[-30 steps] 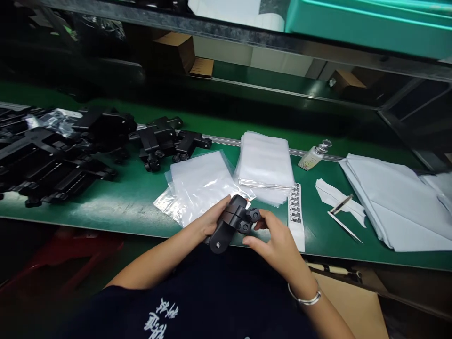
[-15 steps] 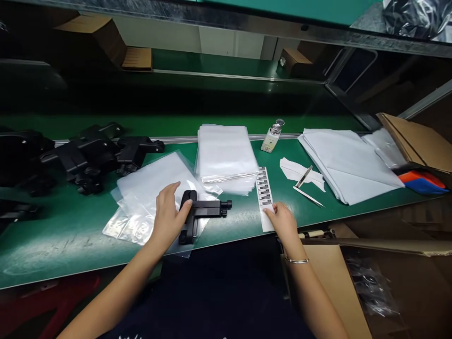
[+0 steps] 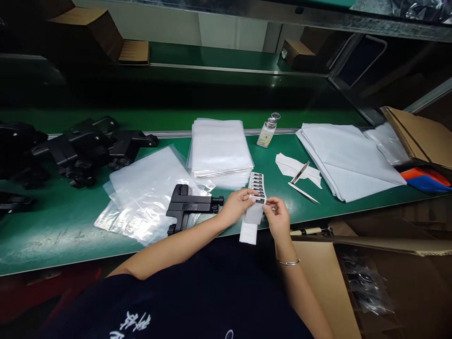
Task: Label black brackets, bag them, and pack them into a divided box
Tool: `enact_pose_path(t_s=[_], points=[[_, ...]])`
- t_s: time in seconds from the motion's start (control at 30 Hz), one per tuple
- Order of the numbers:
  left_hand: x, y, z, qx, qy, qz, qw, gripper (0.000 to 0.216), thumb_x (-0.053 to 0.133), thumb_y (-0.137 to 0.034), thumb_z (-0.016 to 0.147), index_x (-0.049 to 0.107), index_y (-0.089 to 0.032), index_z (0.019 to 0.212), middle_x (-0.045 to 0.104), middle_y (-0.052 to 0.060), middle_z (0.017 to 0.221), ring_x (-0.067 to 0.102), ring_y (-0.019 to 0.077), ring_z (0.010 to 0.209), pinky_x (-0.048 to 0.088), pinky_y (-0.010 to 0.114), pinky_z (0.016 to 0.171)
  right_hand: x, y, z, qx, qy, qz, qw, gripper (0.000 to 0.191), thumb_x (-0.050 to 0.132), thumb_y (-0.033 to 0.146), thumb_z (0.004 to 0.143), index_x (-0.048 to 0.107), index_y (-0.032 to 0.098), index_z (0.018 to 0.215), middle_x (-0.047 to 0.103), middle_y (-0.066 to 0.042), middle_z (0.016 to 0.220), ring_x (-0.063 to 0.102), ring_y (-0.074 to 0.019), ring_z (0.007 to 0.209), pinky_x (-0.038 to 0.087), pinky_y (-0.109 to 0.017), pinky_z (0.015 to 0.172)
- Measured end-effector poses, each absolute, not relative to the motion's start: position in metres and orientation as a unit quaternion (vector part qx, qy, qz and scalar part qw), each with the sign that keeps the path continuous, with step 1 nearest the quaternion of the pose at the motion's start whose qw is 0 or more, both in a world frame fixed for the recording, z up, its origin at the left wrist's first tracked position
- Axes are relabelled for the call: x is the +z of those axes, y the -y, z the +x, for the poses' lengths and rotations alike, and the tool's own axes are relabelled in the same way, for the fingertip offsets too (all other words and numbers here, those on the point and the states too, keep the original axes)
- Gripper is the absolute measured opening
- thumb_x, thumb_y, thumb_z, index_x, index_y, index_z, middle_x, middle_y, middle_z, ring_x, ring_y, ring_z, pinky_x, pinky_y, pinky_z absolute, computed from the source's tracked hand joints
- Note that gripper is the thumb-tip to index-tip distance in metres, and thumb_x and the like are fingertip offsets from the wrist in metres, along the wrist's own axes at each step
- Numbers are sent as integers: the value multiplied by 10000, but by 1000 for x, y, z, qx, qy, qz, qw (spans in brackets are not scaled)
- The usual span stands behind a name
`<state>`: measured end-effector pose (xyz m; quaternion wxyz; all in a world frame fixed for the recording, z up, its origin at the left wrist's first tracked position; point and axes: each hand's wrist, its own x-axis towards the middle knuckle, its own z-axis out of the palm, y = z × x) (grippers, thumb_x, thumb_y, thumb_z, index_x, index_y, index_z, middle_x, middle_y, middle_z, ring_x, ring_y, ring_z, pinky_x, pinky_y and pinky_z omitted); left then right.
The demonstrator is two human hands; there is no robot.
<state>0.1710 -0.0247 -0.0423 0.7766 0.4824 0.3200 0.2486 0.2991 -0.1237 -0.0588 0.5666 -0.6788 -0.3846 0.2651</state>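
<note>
A strip of labels (image 3: 258, 184), white with black printing, is bent between my hands above the bench's front edge, its blank backing hanging down. My left hand (image 3: 237, 207) pinches its left side with thumb and forefinger. At its right side, my right hand (image 3: 278, 215) grips the strip's edge between thumb and fingertips. Left of my hands a black T-shaped bracket (image 3: 190, 204) with knobs at its right end lies on clear plastic bags (image 3: 141, 188). My left forearm passes just in front of the bracket.
Behind the strip stands a stack of plastic bags (image 3: 221, 148). A pump bottle (image 3: 267, 133), tweezers (image 3: 300, 173) on torn paper and folded white sheets (image 3: 349, 160) lie to the right. More black brackets (image 3: 84, 148) are at the left; an open carton (image 3: 321, 282) stands below the bench edge.
My left hand has let go of the bracket and moved right to the label strip. The strip's near end is now lifted and bent, with both hands on it.
</note>
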Motion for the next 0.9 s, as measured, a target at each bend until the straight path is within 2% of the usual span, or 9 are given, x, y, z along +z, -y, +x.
enact_pose_path(t_s=[0.17, 0.27, 0.33, 0.43, 0.53, 0.6, 0.7, 0.8, 0.9], points=[[-43, 24, 172, 239, -339, 501, 760, 251, 741, -284, 704, 676, -144, 902, 694, 28, 745, 612, 135, 651, 459, 241, 633, -59, 131, 304, 46, 496, -742, 448, 199, 584, 382, 893, 724, 248, 940, 668, -98, 976, 599, -239, 898, 491, -389, 782], [-47, 23, 173, 215, -348, 501, 763, 264, 720, -262, 711, 679, -141, 942, 688, 20, 722, 602, 130, 621, 455, 238, 614, -59, 132, 301, 7, 536, -748, 391, 166, 594, 360, 888, 718, 261, 839, 693, -95, 929, 604, -250, 884, 457, -438, 880], [-50, 22, 175, 202, -337, 503, 770, 307, 692, -220, 712, 670, -133, 1005, 709, 36, 781, 629, 141, 666, 469, 242, 644, -58, 133, 299, 7, 530, -735, 424, 155, 598, 352, 878, 690, 256, 797, 688, -78, 898, 605, -248, 888, 428, -470, 948], [-49, 23, 173, 176, -321, 537, 760, 438, 619, -152, 715, 622, -124, 1152, 732, 67, 898, 672, 182, 799, 501, 277, 744, -51, 134, 301, 60, 414, -709, 568, 176, 595, 374, 871, 640, 234, 774, 649, -57, 866, 597, -231, 882, 449, -448, 922], [-39, 28, 157, 140, -325, 668, 655, 607, 581, -142, 746, 509, -151, 1348, 736, 65, 921, 681, 229, 879, 514, 338, 821, -42, 135, 306, 206, 281, -655, 670, 208, 639, 412, 838, 645, 210, 786, 643, -47, 887, 593, -208, 892, 468, -387, 865], [-33, 34, 138, 119, -316, 777, 532, 592, 561, -160, 798, 488, -181, 1385, 732, 85, 998, 672, 261, 987, 502, 381, 901, -37, 135, 307, 288, 231, -618, 694, 231, 694, 430, 788, 673, 200, 789, 656, -47, 902, 596, -203, 906, 462, -387, 888], [-36, 47, 115, 67, -215, 897, 381, 399, 536, -189, 869, 606, -198, 1262, 651, 143, 1277, 561, 317, 1251, 396, 490, 1076, -31, 133, 302, 356, 189, -575, 712, 248, 753, 438, 731, 701, 199, 771, 670, -47, 895, 607, -198, 895, 464, -394, 911], [-46, 60, 113, 21, -142, 932, 333, 440, 607, -188, 860, 585, -204, 1300, 470, 150, 1493, 410, 358, 1398, 263, 603, 1148, -27, 127, 293, 398, 179, -553, 710, 235, 768, 431, 729, 716, 205, 765, 681, -42, 887, 612, -186, 875, 473, -386, 913], [-40, 59, 113, 41, -152, 928, 337, 502, 634, -204, 864, 544, -210, 1358, 430, 149, 1519, 401, 366, 1404, 252, 609, 1155, -24, 121, 285, 423, 187, -550, 696, 228, 765, 423, 743, 726, 203, 787, 691, -48, 902, 616, -186, 889, 475, -375, 912]])
